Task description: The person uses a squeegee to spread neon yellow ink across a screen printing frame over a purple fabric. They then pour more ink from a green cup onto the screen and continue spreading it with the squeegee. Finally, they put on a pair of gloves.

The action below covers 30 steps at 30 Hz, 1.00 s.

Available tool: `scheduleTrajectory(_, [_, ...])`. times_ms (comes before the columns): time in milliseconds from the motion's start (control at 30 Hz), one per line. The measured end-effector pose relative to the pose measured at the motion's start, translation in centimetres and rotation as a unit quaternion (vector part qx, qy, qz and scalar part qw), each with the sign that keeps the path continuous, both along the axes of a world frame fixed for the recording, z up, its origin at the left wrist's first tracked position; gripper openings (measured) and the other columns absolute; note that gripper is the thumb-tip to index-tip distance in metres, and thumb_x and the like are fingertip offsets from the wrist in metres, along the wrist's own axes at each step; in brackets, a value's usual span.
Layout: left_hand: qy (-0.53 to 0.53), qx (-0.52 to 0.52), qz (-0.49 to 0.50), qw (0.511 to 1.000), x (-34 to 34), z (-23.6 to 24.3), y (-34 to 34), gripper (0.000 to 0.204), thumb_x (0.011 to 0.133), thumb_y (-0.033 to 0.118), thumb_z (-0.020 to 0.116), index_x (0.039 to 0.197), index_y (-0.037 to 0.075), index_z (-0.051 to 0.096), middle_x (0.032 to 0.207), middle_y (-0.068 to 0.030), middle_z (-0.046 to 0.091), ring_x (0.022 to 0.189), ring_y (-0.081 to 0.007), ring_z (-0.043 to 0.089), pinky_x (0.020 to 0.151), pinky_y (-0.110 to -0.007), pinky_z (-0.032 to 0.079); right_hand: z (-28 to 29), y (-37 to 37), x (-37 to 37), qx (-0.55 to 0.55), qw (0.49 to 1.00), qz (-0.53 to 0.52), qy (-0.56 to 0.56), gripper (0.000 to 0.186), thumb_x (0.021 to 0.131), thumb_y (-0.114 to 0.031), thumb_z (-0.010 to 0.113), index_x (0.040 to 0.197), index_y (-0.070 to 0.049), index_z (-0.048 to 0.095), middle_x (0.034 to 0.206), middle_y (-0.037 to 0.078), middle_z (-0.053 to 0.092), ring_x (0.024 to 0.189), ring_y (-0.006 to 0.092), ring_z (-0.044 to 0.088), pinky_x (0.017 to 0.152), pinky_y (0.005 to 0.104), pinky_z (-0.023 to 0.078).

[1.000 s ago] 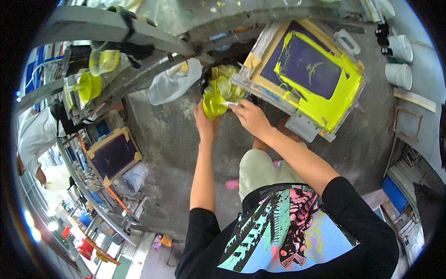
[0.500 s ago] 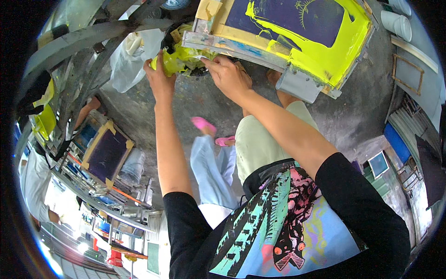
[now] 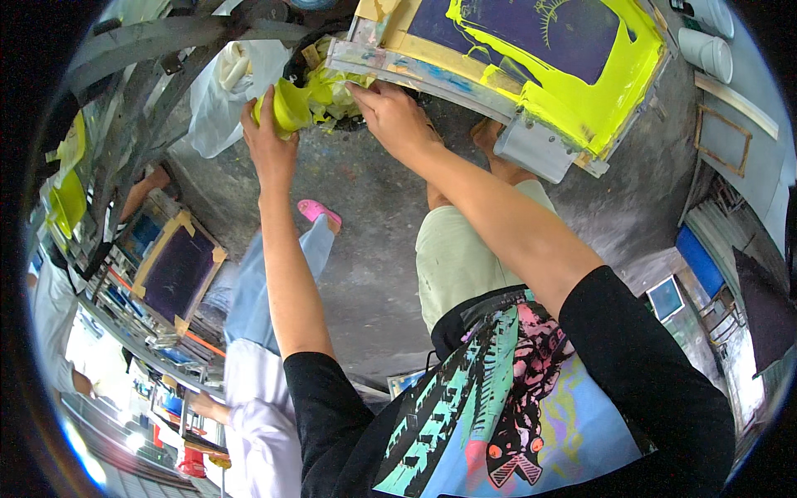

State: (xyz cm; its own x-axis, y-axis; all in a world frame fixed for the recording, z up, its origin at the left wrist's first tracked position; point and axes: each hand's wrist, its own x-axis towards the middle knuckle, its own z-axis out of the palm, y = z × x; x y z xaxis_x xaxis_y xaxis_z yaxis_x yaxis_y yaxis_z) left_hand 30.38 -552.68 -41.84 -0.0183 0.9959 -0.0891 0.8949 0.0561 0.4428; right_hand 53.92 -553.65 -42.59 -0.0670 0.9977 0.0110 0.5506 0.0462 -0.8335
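Above a grey floor (image 3: 365,274), our left hand (image 3: 270,148) gripped a tilted yellow cup (image 3: 291,108), left of our right fingertips (image 3: 365,98), whose hold we couldn't tell; a loosened grip could have caused spills.

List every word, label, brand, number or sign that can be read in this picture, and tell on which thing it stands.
No text is readable.
Black shirt: coloured picture print, no readable words.
Framed screen: a curved mark, not readable as letters.
Yellow-green cup in the left hand: no readable label.
White buckets: any marking is too small.
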Motion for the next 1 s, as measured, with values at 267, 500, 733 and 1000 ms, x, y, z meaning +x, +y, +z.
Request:
scheduleTrajectory(267, [-0.093,-0.013,0.065,0.994,-4.0,-4.1,-2.9,0.092,0.066,0.008,0.09,0.149,0.014,0.051,0.144,-0.0195,0.05,0.137,-0.0384,0.046,0.112,-0.048,0.043,-1.3,1.9,-1.7,0.0,0.998,0.058,-0.033,0.033,0.097,-0.013,0.062,0.129,-0.014,0.071,0.1,0.018,0.067,0.094,0.0391,0.066,0.081,0.0482,0.054])
scheduleTrajectory(500, [-0.298,-0.059,0.113,0.946,-4.4,-6.5,-4.8,0.088,0.071,0.004,0.088,0.149,0.002,0.047,0.136,-0.0097,0.062,0.12,-0.0236,0.063,0.099,-0.039,0.055,-3.1,3.8,-2.9,0.04,0.979,0.163,-0.115,0.036,0.093,-0.01,0.064,0.127,-0.017,0.071,0.108,0.015,0.063,0.1,0.0349,0.066,0.087,0.0449,0.054])
scheduleTrajectory(733, [-0.396,-0.1,0.187,0.893,-3.3,-4.9,-4.0,0.091,0.071,0.003,0.089,0.151,0.003,0.045,0.137,-0.0108,0.062,0.121,-0.023,0.063,0.1,-0.039,0.054,-3.2,4.7,-2.3,0.046,0.952,0.253,-0.164,0.042,0.088,-0.005,0.063,0.127,-0.017,0.071,0.108,0.014,0.06,0.104,0.0331,0.066,0.088,0.0443,0.054])
scheduleTrajectory(1000, [-0.269,-0.011,0.152,0.951,-2.8,-5.9,-3.4,0.09,0.065,0.003,0.09,0.147,0.007,0.051,0.143,-0.0136,0.059,0.132,-0.03,0.057,0.107,-0.042,0.05,-1.2,4.8,-2.1,0.046,0.953,0.232,-0.189,0.043,0.087,-0.004,0.063,0.128,-0.016,0.069,0.11,0.014,0.059,0.102,0.0351,0.065,0.089,0.045,0.053])
